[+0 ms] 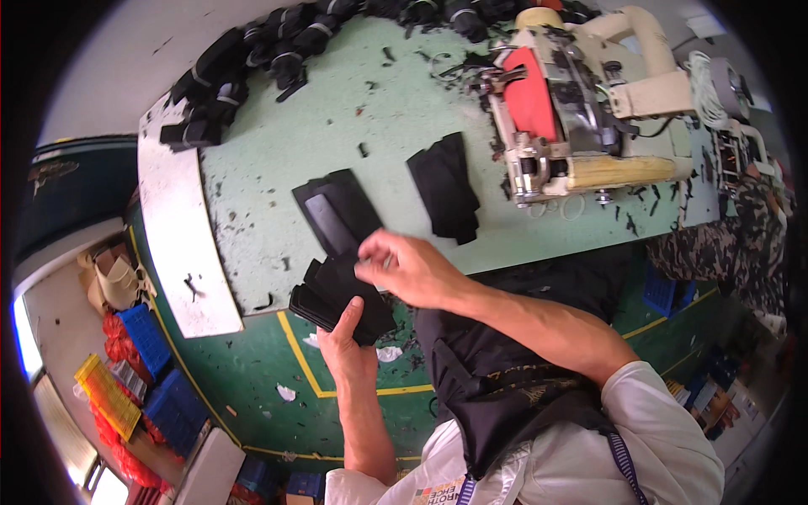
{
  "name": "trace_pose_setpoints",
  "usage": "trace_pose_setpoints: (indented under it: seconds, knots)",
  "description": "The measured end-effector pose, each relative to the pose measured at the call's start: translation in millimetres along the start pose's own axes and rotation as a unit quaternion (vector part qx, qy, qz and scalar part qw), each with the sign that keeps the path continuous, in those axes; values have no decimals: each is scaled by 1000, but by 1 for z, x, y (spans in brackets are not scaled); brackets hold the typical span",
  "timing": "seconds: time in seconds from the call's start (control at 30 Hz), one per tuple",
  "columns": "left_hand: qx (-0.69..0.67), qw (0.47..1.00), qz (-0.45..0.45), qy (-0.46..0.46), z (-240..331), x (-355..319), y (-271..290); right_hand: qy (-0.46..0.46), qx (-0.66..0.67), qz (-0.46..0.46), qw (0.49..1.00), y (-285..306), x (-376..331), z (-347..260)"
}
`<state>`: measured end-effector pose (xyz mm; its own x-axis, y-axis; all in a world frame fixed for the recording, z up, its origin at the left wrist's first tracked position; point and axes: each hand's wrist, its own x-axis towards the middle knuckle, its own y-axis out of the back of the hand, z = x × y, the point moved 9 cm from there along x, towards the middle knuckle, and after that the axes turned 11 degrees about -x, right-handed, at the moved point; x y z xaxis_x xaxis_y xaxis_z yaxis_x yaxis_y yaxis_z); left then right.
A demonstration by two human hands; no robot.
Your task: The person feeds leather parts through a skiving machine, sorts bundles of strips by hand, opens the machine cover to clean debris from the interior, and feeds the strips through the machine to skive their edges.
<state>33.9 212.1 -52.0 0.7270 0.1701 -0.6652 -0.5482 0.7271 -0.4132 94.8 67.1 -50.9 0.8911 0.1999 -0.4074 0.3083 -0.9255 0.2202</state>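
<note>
My left hand (349,341) grips a fanned stack of black fabric pieces (345,299) just off the table's near edge, with the thumb on top. Right above it, my right hand (400,265) is slightly blurred, its fingers curled toward the thumb. Whatever it may pinch is too small or hidden to make out. Beyond the hands lies a flat pile of black fabric pieces (349,198), with a dark, smooth strip (328,220) on top. A second fanned pile of black pieces (446,189) rests farther right.
A cream sewing machine (640,97) with a red plate (530,97) stands at the right of the pale green table (286,151). Tied black bundles (286,63) line the far edge. Dark scraps dot the table. Blue crates (172,412) stand at lower left; a person in camouflage (711,265) is at right.
</note>
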Motion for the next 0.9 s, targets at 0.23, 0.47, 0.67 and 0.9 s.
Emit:
trace_pose_setpoints:
  seconds: [0.23,0.47,0.67,0.9]
  knots:
    - [-10,997,-33,68,-23,-2,-29,6,-108,237,965,92,-29,8]
    - [133,985,-82,68,-29,-6,-52,27,-45,22,998,50,-32,-3]
    - [156,983,-81,60,-20,-8,-47,-33,-16,26,999,45,-28,1]
    - [152,985,-59,53,-15,-5,-35,-101,92,-45,990,22,-28,13]
